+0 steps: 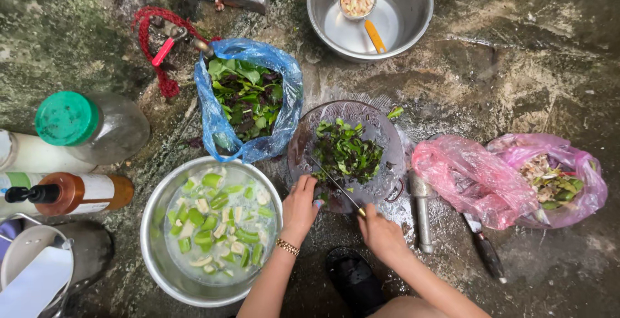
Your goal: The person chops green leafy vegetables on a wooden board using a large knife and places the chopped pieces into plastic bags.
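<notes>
A clear glass bowl [381, 131] on the wet ground holds chopped green leaves [347, 152]. My left hand [300, 207], with a gold bracelet on the wrist, rests on the bowl's near rim by the leaves. My right hand [382, 233] grips the handle of a thin knife [332, 180], whose blade reaches up and left into the leaves. A blue plastic bag [284, 85] of whole green and purple leaves lies open just left of the bowl.
A metal basin [152, 240] of cut green vegetable pieces in water sits at lower left. Another metal basin [413, 8] at the top holds a small strainer. Pink bags [478, 182] with scraps lie to the right. Bottles [90, 124] stand at the left. A second knife [484, 250] lies nearby.
</notes>
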